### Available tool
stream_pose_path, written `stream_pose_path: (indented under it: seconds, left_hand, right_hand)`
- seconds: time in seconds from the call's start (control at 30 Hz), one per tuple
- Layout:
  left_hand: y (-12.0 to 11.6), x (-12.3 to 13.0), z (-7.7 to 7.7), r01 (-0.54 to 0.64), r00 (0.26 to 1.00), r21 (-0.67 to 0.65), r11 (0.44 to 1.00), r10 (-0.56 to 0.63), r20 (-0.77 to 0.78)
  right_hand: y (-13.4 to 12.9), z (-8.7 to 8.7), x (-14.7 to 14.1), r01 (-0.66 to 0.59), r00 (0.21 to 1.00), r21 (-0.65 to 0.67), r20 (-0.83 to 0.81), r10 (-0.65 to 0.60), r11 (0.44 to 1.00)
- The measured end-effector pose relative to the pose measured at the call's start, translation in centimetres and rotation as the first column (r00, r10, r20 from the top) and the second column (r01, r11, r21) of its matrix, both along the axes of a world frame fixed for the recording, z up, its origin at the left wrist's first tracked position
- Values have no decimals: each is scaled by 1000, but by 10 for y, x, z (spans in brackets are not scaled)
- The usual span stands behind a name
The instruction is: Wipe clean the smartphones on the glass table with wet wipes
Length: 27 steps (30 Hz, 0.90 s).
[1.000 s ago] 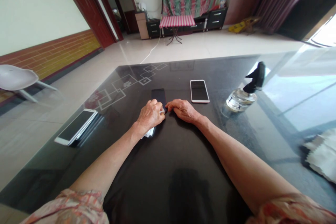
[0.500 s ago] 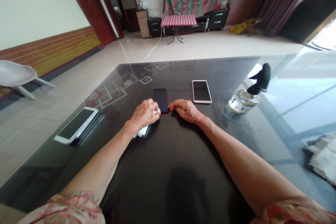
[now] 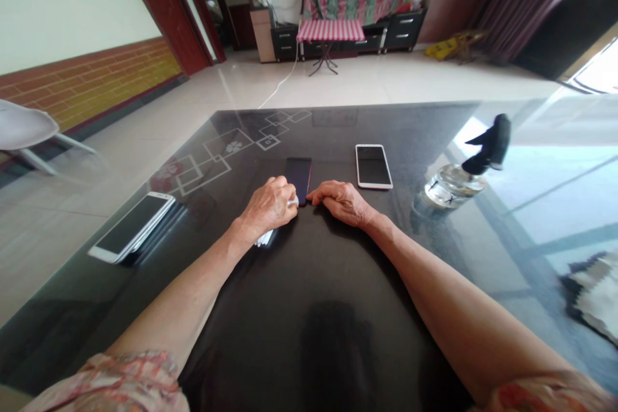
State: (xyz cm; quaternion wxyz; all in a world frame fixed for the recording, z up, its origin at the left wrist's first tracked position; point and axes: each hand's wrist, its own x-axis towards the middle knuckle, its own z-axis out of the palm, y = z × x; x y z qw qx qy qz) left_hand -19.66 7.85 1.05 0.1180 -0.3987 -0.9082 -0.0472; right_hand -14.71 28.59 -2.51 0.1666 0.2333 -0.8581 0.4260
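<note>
A dark phone with a red edge (image 3: pixel 299 175) lies on the black glossy table (image 3: pixel 290 322). My left hand (image 3: pixel 271 206) is closed on a white cloth (image 3: pixel 264 238) at the phone's lower left corner; part of the cloth shows under the palm. The fingertips of my right hand (image 3: pixel 340 201) touch the phone's lower right edge, the fingers bent and pressed together. Right of it lies a white-framed phone (image 3: pixel 373 167). More white phones (image 3: pixel 132 228), stacked, lie at the left.
A clear spray bottle with a black nozzle (image 3: pixel 454 187) stands at the right. A grey-white cloth (image 3: pixel 601 296) lies at the far right edge. Beyond the table are a small striped table (image 3: pixel 331 30) and, at the left, a white chair (image 3: pixel 24 125).
My left hand has shifted slightly right and up with the cloth, over the dark phone's lower corner. The dark phone is tilted a little differently. The camera view has shifted slightly.
</note>
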Motion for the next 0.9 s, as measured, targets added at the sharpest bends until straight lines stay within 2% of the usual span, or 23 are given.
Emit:
stream_pose_path:
  seconds: [0.23, 0.37, 0.53, 0.73, 0.9]
  left_hand:
    - [-14, -13, 4, -2, 998, 39, 999, 0, 59]
    - [-22, -21, 7, -56, 993, 71, 996, 48, 110]
    - [-27, -25, 10, -102, 983, 131, 986, 80, 164]
    - [-19, -15, 14, -70, 981, 111, 991, 48, 189]
    - [-19, -17, 10, -4, 985, 150, 989, -21, 170]
  right_hand:
    - [-2, -2, -2, -22, 995, 51, -92, 27, 998]
    - [-2, -2, -4, -82, 984, 134, -149, 102, 988]
    - [-2, -1, -4, -93, 983, 162, -143, 117, 982]
    - [-2, 1, -3, -94, 986, 181, -123, 117, 979]
    - [-2, 2, -3, -109, 983, 193, -124, 134, 975]
